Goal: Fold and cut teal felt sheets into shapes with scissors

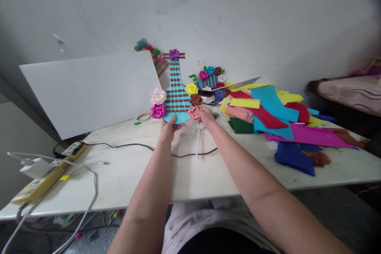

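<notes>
A blue craft guitar [175,95] with brown cross strips and white strings stands upright on the white table [184,174]. Paper flowers ring its body: white, magenta, yellow, brown, and a purple one at the head. My left hand [168,127] grips the guitar's bottom edge. My right hand [205,116] pinches a pink paper flower [194,112] against the body's lower right side.
A white board [89,91] leans on the wall at left. A heap of coloured felt sheets [274,119] covers the table's right side. A second flower craft [210,79] stands behind. A yellow power strip [47,174] and cables lie at left; a black cable [133,145] crosses the middle.
</notes>
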### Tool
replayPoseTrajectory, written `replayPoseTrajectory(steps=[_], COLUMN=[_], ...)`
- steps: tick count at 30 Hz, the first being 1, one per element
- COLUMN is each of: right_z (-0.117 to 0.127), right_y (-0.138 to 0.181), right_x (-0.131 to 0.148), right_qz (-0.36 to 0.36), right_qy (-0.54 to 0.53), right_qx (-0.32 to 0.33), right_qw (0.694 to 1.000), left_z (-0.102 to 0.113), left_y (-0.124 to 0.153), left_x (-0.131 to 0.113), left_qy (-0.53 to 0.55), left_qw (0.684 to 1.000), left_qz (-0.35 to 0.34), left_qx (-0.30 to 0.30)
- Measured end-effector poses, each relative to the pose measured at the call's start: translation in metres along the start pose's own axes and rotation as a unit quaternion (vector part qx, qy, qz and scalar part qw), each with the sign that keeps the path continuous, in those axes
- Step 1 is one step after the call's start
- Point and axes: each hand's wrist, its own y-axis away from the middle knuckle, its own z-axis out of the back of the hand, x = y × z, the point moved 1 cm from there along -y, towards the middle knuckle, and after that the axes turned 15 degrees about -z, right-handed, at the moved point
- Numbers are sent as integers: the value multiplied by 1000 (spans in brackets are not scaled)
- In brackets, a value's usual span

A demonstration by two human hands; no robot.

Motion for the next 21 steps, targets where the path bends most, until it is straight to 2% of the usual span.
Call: replayPoseTrajectory(steps=[4,8,12,17,21], right_z=[3,1,-6,-22,-36], right_y=[0,-1,3,15,22], right_x=[3,3,3,2,-2], right_qz=[-3,-25,-48,-87,-87], right_qy=[-43,-61,-53,-17,-16], right_qx=[47,-3,-25,30,76], right_qw=[998,998,997,996,993], left_z=[1,3,2,-2,-8], left_y=[-1,-3,-4,-3,1], left_x=[0,1,2,5,6], left_qy=[22,43,55,47,38], left_qw=[999,996,994,992,992], left_qz=[5,11,-2,-26,-52], left_qx=[-27,-79,-94,-112,-105])
